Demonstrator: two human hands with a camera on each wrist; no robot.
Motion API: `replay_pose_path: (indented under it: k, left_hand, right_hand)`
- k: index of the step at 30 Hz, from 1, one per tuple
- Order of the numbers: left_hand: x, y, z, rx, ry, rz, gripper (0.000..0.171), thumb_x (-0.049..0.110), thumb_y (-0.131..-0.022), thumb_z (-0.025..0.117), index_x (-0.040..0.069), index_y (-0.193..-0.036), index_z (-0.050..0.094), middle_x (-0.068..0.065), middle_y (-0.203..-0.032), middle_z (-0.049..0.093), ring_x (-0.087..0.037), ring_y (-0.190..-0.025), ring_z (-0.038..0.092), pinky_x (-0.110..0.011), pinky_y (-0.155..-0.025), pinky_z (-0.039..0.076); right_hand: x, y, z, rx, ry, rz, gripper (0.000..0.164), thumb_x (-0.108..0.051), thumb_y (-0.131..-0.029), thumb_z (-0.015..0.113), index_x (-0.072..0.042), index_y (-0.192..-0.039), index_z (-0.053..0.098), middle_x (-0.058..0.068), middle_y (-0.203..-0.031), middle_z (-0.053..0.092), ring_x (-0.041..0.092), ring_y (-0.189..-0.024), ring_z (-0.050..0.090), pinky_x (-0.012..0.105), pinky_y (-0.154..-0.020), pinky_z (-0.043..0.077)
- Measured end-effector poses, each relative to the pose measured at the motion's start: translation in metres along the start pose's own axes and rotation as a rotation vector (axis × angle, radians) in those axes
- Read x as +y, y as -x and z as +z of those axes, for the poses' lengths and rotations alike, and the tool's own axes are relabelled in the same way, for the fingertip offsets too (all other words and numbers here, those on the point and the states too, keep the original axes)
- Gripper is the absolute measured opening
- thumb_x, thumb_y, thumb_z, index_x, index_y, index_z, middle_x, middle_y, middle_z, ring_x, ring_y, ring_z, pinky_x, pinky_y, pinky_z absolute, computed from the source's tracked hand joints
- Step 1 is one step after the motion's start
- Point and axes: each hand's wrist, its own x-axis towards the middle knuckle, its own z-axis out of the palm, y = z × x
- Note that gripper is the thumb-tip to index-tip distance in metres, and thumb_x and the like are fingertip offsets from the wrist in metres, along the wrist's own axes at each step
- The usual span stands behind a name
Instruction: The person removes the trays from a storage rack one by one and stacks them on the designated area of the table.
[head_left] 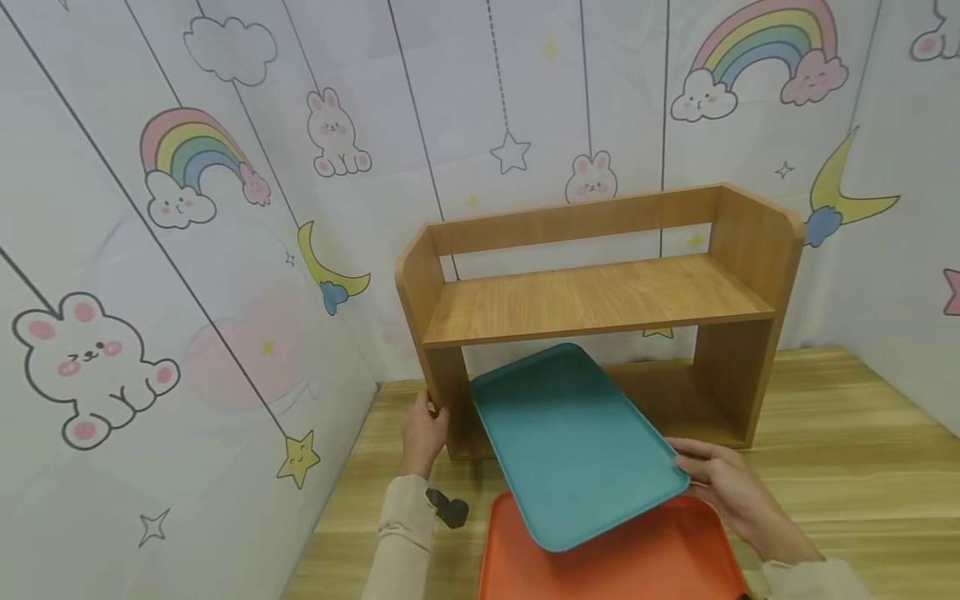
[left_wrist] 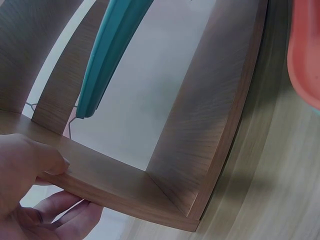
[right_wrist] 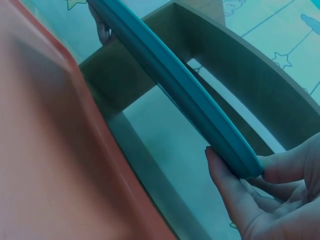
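Note:
A teal tray (head_left: 577,446) is held at its right front corner by my right hand (head_left: 723,483), thumb on one side and fingers on the other in the right wrist view. The tray slants, its far end reaching into the lower opening of a wooden shelf (head_left: 600,296) and its near end over an orange tray (head_left: 637,558). My left hand (head_left: 425,433) grips the front edge of the shelf's left side panel. In the left wrist view the thumb lies inside the panel (left_wrist: 115,175) and the fingers outside.
The shelf stands on a wood-grain table (head_left: 847,433) against a wall (head_left: 480,108) printed with rabbits, rainbows and stars. Another wall (head_left: 150,350) closes in on the left. A black device (head_left: 448,507) is at the left wrist.

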Motion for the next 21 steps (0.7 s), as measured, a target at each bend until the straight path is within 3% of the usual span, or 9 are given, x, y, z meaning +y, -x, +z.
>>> replay_pose_path:
  k: [12, 21]
  left_hand:
    - [-0.001, 0.0, 0.002, -0.002, 0.009, 0.005, 0.025, 0.01, -0.087, 0.059, 0.002, -0.11, 0.055, -0.023, -0.098, 0.064, -0.034, -0.085, 0.065, -0.045, -0.068, 0.052]
    - [0.0, -0.001, 0.0, -0.022, -0.004, -0.009, 0.026, 0.012, -0.088, 0.059, 0.002, -0.112, 0.054, -0.023, -0.1, 0.064, -0.034, -0.087, 0.064, -0.044, -0.068, 0.052]
  right_hand:
    - [0.005, 0.005, -0.011, -0.006, 0.05, 0.01, 0.059, -0.02, -0.098, 0.05, 0.012, -0.143, 0.03, -0.011, -0.111, 0.062, 0.009, -0.094, 0.067, 0.032, -0.081, 0.055]
    - [0.006, 0.01, -0.018, -0.016, 0.083, 0.001, 0.05, -0.021, -0.098, 0.052, 0.007, -0.138, 0.043, -0.016, -0.11, 0.061, 0.004, -0.096, 0.064, 0.031, -0.082, 0.054]
